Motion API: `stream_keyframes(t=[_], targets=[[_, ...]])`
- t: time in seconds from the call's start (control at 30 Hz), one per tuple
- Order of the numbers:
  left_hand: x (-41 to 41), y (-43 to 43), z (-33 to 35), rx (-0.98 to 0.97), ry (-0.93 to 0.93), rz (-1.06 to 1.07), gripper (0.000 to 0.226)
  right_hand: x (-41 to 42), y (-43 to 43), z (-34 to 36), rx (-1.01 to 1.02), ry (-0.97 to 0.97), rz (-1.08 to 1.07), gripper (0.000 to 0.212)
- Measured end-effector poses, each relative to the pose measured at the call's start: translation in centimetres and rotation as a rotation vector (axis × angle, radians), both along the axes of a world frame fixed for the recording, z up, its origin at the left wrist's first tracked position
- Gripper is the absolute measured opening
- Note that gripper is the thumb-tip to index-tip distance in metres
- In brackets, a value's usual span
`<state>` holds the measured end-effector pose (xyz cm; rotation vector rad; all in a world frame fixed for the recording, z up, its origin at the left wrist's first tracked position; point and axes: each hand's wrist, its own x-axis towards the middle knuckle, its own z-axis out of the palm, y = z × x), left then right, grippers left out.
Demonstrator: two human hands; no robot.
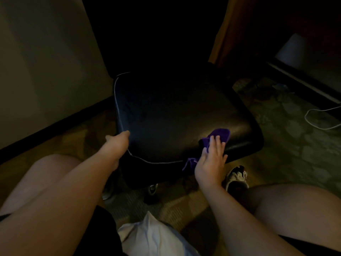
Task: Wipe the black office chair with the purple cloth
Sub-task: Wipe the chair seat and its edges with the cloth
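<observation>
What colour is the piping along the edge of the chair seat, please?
The piping is pale grey, best seen in the head view.

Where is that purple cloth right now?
In the head view, the purple cloth lies on the black office chair's seat near its front right edge, under the right hand, one corner hanging off.

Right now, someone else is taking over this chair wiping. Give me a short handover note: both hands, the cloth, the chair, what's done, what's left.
Left hand: grips the front left corner of the black office chair seat.
Right hand: fingers straight, pressing the purple cloth on the seat's front right edge. One end of the cloth hangs over the front.
Done: cannot tell which parts are already wiped.
Left: probably the rest of the seat and the backrest.
</observation>
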<state>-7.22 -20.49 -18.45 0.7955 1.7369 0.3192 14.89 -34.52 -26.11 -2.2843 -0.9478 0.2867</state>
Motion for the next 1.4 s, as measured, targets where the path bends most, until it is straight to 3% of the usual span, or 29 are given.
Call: stream_keyframes(t=[0.3, 0.47, 0.63, 0.7, 0.83, 1.03, 1.27, 1.4], targets=[[1.6, -2.6, 0.2, -0.03, -0.052, -0.137, 0.097, -6.7, -0.7, -0.2, -0.032, -0.036, 0.241, 0.056], [2.4, -4.7, -0.2, -0.03, -0.089, -0.139, 0.113, -12.5, -1.8, -0.8, -0.005, -0.028, 0.606, 0.069], [2.4, -5.6, -0.3, -0.055, -0.238, -0.16, 0.114, -10.7, -2.4, -0.3, -0.018, -0.137, 0.833, 0.073], [2.3, -6.0, 0.1, -0.067, -0.318, -0.17, 0.116, -9.0, -2.0, 0.1, 0.047, -0.137, 0.778, 0.066], [2.3, -6.4, 0.6, -0.11, -0.408, -0.201, 0.116, -6.8, -0.2, 1.0, 0.043, -0.07, 0.357, 0.048], [3.8, -7.9, 0.6, -0.212, -0.379, -0.322, 0.131, -6.3, 0.2, 1.7, -0.088, -0.107, 0.011, 0.05], [5.4, -8.3, 0.9, -0.246, -0.407, -0.487, 0.12, -10.1, -0.9, 1.2, -0.205, -0.198, 0.211, 0.065], [5.2, -8.1, 1.0, -0.212, -0.217, -0.615, 0.112, -8.6, -0.6, 0.9, -0.202, -0.217, 0.185, 0.056]])
